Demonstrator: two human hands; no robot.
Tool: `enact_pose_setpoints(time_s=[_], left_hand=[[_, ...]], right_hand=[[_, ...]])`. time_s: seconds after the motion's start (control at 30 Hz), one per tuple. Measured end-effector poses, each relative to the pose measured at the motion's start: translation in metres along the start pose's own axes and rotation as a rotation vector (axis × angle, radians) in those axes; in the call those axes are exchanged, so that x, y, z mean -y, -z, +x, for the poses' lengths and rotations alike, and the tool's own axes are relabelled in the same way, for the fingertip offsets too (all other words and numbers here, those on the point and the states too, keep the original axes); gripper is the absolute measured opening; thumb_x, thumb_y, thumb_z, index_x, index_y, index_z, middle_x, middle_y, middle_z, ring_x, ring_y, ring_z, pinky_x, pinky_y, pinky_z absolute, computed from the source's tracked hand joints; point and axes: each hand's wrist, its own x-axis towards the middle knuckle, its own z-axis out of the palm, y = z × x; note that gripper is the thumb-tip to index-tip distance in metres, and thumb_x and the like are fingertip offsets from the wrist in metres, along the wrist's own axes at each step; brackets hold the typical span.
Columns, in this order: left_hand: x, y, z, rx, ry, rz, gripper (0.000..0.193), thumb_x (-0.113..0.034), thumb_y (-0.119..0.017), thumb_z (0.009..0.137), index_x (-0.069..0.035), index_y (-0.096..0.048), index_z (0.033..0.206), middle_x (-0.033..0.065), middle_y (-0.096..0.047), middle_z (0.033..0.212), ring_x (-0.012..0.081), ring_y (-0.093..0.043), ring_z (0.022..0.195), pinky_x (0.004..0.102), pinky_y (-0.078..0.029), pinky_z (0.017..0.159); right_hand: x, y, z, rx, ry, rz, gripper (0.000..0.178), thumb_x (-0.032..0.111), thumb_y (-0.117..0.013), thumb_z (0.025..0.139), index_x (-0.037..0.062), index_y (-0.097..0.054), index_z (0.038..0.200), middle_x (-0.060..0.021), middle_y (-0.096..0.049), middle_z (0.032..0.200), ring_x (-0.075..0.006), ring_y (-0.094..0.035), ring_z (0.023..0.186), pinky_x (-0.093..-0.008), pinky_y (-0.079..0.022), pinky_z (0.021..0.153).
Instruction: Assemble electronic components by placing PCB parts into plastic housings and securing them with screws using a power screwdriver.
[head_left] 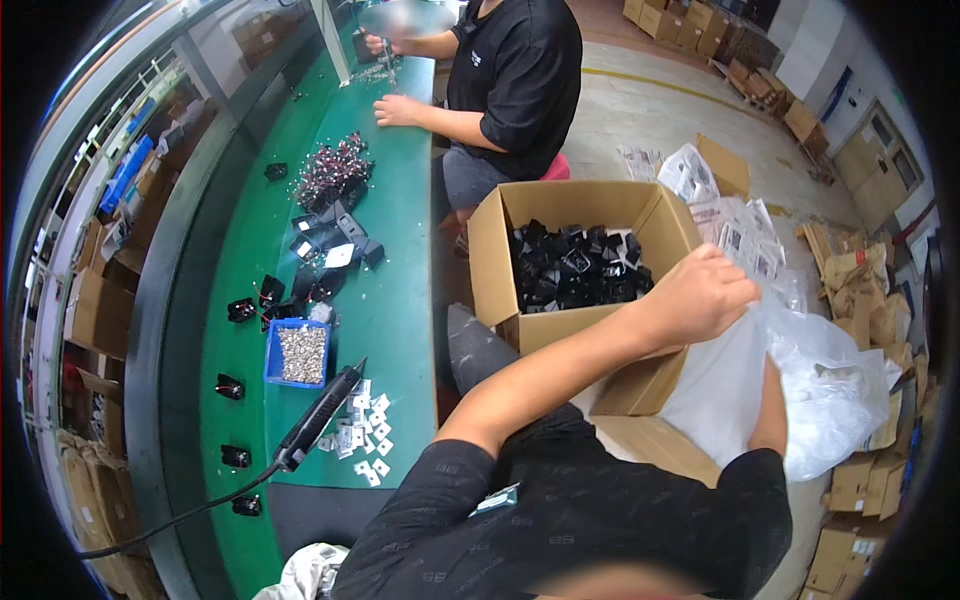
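My left hand (703, 292) is raised over the near right corner of an open cardboard box (595, 328), its fingers closed on the upper edge of a translucent plastic bag (715, 375). The bag hangs down between my arms. My right forearm (770, 405) goes up behind the plastic, and my right hand is hidden there. Inside the box lies a heap of black plastic parts (575, 265). A second cardboard box (640, 385) stands below the bag, partly covered by it and by my left arm.
On the green bench (400, 290) lie a black electric screwdriver (318, 415), small white plates (365, 430), a blue tray (268, 362) of small metal pieces, black housings and wired parts. A co-worker (515, 90) sits beyond. Crumpled plastic (830, 400) and newspaper (740, 235) are at right.
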Motion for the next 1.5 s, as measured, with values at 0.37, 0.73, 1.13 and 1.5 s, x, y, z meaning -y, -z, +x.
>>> enact_pose_setpoints(time_s=[0.37,0.73,1.13,1.5], left_hand=[[0.023,0.005,-0.013,0.071,0.072,-0.043,0.013,-0.008,-0.064,0.075,-0.009,-0.063,0.087,0.0032,-0.058,0.075,0.0206,-0.058,0.076,0.0339,-0.042,0.077],[0.039,-0.002,-0.022,0.046,0.195,-0.141,0.013,-0.007,-0.061,0.077,-0.009,-0.060,0.090,0.0066,-0.058,0.088,0.0261,-0.058,0.085,0.0371,-0.042,0.077],[0.034,-0.007,-0.053,0.166,0.216,-0.193,0.008,-0.009,-0.064,0.078,-0.010,-0.062,0.086,0.0050,-0.061,0.082,0.0244,-0.060,0.082,0.0371,-0.043,0.075],[-0.015,0.028,-0.133,0.086,0.734,-0.302,0.013,-0.010,-0.060,0.085,-0.003,-0.063,0.096,0.0143,-0.065,0.089,0.0316,-0.064,0.084,0.0397,-0.051,0.073]], right_hand=[[0.045,0.019,0.002,0.316,-0.022,-0.134,0.073,0.034,-0.066,0.074,-0.0068,-0.046,0.131,-0.0275,-0.049,0.132,-0.0354,-0.049,0.123,-0.0385,-0.040,0.103],[0.099,0.118,-0.170,-0.125,-0.171,0.002,0.076,0.032,-0.075,0.069,0.0006,-0.049,0.133,-0.0230,-0.048,0.137,-0.0302,-0.044,0.130,-0.0377,-0.037,0.105],[0.108,0.026,-0.101,-1.034,-0.075,0.104,0.083,0.016,-0.070,0.075,0.0076,-0.028,0.146,-0.0226,-0.028,0.149,-0.0391,-0.030,0.136,-0.0484,-0.023,0.111],[0.072,-0.098,0.048,-0.484,0.094,-0.086,0.042,0.018,-0.057,0.082,0.0044,-0.059,0.122,-0.0185,-0.060,0.122,-0.0306,-0.056,0.113,-0.0450,-0.042,0.096]])
